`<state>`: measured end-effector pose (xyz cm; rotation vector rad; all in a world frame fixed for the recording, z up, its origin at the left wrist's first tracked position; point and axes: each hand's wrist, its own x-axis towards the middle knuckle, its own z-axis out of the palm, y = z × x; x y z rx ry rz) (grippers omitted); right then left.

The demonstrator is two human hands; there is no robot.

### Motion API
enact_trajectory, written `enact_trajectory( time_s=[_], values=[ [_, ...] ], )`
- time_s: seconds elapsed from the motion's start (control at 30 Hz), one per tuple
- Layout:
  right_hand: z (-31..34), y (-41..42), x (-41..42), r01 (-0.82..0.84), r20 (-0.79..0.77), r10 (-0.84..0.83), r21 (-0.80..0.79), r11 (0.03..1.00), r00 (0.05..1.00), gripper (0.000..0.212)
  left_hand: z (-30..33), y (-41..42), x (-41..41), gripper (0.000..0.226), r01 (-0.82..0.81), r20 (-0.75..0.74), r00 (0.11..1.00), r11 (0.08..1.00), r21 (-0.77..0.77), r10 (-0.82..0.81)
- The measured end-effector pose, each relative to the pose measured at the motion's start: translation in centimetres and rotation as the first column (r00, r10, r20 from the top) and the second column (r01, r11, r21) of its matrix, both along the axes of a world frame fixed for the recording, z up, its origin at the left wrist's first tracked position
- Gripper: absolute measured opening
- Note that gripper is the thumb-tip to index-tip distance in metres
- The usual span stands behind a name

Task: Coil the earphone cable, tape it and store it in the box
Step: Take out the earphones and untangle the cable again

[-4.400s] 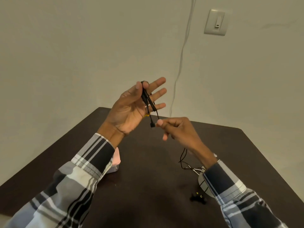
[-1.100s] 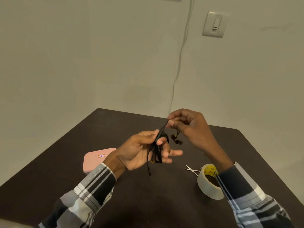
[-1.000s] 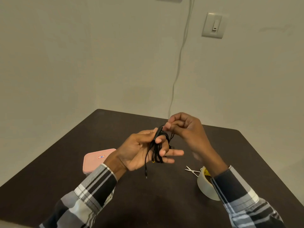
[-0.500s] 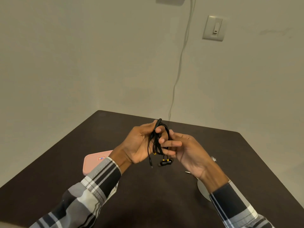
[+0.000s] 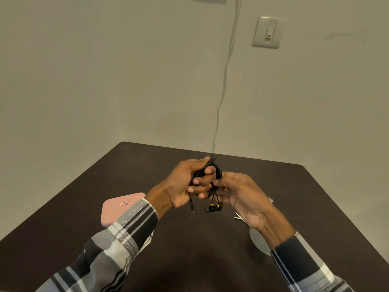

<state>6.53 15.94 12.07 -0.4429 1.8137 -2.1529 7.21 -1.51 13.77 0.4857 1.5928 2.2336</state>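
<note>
While the left hand (image 5: pixel 183 186) grips the coiled earphone cable (image 5: pixel 210 175) around its fingers, the right hand (image 5: pixel 240 197) pinches the loops; earbuds (image 5: pixel 213 207) dangle below, above the tabletop (image 5: pixel 147 165).

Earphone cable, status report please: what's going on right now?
Left hand grips coiled earphone cable; right hand pinches it. Earbuds dangle. Untaped; pink box shut.

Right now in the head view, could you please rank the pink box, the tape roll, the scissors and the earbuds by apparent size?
1. Pink box, partly behind the sleeve.
2. Tape roll, mostly hidden by the right wrist, so uncertain.
3. Scissors and earbuds: alike; the scissors are mostly hidden, so unranked.
</note>
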Motion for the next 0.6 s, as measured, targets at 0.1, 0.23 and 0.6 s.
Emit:
enact_trajectory(
  time_s=[0.1,0.23,0.6],
  values=[
    [0.0,0.1,0.0,0.016,0.030,-0.016,-0.005,1.000,0.999,0.015,0.3,0.1,-0.1,0.045,-0.025,0.039,0.999,0.999,-0.046,0.027],
    [0.1,0.1,0.1,0.020,0.035,-0.020,-0.017,1.000,0.999,0.015,0.8,0.4,-0.2,0.049,-0.106,0.084,0.990,0.986,-0.126,0.117],
    [0.4,0.5,0.4,-0.044,0.002,0.046,-0.215,0.976,0.999,0.040,0.6,1.9,-0.4,0.053,-0.410,-0.013,0.909,0.890,-0.201,0.416]
  ],
)
